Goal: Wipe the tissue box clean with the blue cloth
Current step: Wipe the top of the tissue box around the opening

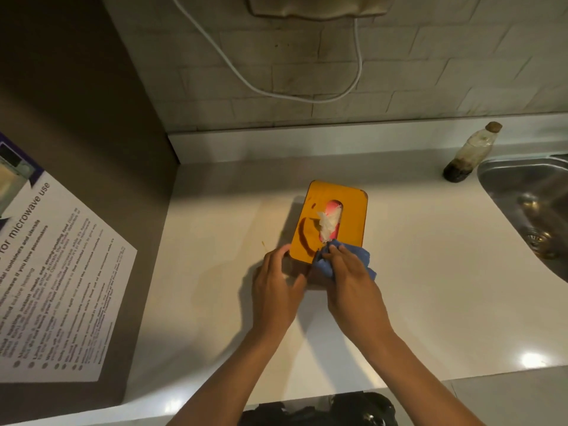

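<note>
The orange tissue box point(333, 222) sits flat on the pale countertop point(430, 272), a white tissue point(327, 224) poking up through the oval slot in its lid; take that box as the marker for everything else. At its near edge, the right hand point(349, 272) is curled round the bunched blue cloth point(362, 261), fingers gripping the wad and pressing it onto the near end of the lid, just short of the slot. At the box's near left corner the left hand point(278, 282) steadies it; fingers bent against the side wall, thumb towards the front face, though how firm that hold is I cannot tell from here.

On progress: a dark curved smear point(302, 236) shows on the lid left of the slot, and a smaller dark spot point(313, 206) beyond it towards the far left corner; so by my reckoning the wipe is barely begun or only part way. The far end and right half of the lid look cleaner, but the sides are hidden from me.

Right of the box and further back stands a grimy bottle point(471, 153); further right again, the steel sink point(528, 192). Behind the box a white cable point(338, 96) loops down the tiled wall; far left of it hangs a microwave notice point(55, 281).
</note>
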A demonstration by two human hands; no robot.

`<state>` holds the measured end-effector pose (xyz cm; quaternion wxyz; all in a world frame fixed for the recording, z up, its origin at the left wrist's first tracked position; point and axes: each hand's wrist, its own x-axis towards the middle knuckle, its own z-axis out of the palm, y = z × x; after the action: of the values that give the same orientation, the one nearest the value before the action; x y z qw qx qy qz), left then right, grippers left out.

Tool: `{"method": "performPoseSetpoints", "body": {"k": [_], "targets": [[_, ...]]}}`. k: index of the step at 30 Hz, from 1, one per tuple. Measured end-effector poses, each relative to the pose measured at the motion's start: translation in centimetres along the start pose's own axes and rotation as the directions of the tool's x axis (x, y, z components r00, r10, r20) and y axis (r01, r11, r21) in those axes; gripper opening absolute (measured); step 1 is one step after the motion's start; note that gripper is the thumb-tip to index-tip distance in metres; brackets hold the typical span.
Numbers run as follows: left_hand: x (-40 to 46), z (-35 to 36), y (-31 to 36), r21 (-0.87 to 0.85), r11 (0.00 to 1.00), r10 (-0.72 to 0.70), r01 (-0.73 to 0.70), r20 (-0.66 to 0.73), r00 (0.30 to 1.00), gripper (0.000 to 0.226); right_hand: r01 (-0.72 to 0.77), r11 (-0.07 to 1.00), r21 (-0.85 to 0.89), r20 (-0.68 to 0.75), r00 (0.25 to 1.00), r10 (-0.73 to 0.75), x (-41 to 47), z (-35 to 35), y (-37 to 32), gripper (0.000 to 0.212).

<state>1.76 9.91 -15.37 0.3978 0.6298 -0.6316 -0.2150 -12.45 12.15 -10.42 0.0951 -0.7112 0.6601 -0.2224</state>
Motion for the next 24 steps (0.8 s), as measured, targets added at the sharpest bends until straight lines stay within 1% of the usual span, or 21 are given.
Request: {"method": "performPoseSetpoints", "body": {"k": [3, 5, 7, 10, 12, 14, 16, 19, 21, 23, 24], "targets": [[0.5, -0.3, -0.6, 0.062, 0.997, 0.038, -0.037, -0.011, 0.999, 0.054, -0.031, 0.999, -0.007, 0.014, 0.999, 0.031, -0.7, -0.9, 2.0, 0.039], [0.6, -0.4, -0.8, 0.116, 0.988, 0.11, -0.106, -0.028, 0.994, 0.05, -0.061, 0.998, -0.002, 0.012, 0.998, 0.061, -0.4, -1.3, 3.0, 0.034], [0.6, -0.4, -0.9, 0.145, 0.974, 0.181, -0.174, -0.036, 0.983, 0.047, -0.054, 0.998, -0.028, -0.001, 0.999, 0.054, 0.6, -1.5, 2.5, 0.031], [0.9, -0.4, -1.1, 0.19, 0.957, 0.232, -0.22, -0.045, 0.972, 0.045, -0.018, 1.0, -0.008, -0.022, 1.0, 0.018, 1.6, -0.9, 0.1, 0.029], [0.9, -0.5, -1.3, 0.219, 0.949, 0.238, -0.225, -0.034, 0.971, 0.047, 0.002, 1.0, 0.004, 0.001, 1.0, -0.002, 1.3, -0.6, -1.3, 0.035], [0.9, -0.5, -1.5, 0.222, 0.949, 0.237, -0.224, -0.03, 0.971, 0.047, 0.061, 0.998, 0.002, -0.008, 0.998, -0.061, 0.1, -0.4, -1.1, 0.041], [0.8, -0.6, -1.4, 0.204, 0.955, 0.227, -0.214, -0.04, 0.973, 0.043, 0.086, 0.996, -0.009, 0.009, 0.996, -0.086, -0.6, -0.9, 0.1, 0.038], [0.8, -0.6, -1.0, 0.185, 0.959, 0.223, -0.213, -0.035, 0.974, 0.045, -0.023, 1.0, 0.006, 0.023, 0.999, 0.023, 0.1, -1.5, 1.9, 0.031], [0.8, -0.4, -0.9, 0.175, 0.963, 0.214, -0.205, -0.029, 0.976, 0.043, -0.076, 0.997, -0.007, 0.007, 0.997, 0.076, 1.2, -1.5, 1.8, 0.028], [0.7, -0.3, -0.9, 0.166, 0.968, 0.197, -0.188, -0.036, 0.98, 0.042, -0.058, 0.998, 0.017, -0.054, 0.997, 0.059, 1.5, -1.3, 0.3, 0.021], [0.7, -0.3, -0.9, 0.163, 0.969, 0.194, -0.186, -0.035, 0.98, 0.042, -0.043, 0.999, 0.031, -0.055, 0.998, 0.045, 1.4, -1.1, -0.4, 0.022]]}}
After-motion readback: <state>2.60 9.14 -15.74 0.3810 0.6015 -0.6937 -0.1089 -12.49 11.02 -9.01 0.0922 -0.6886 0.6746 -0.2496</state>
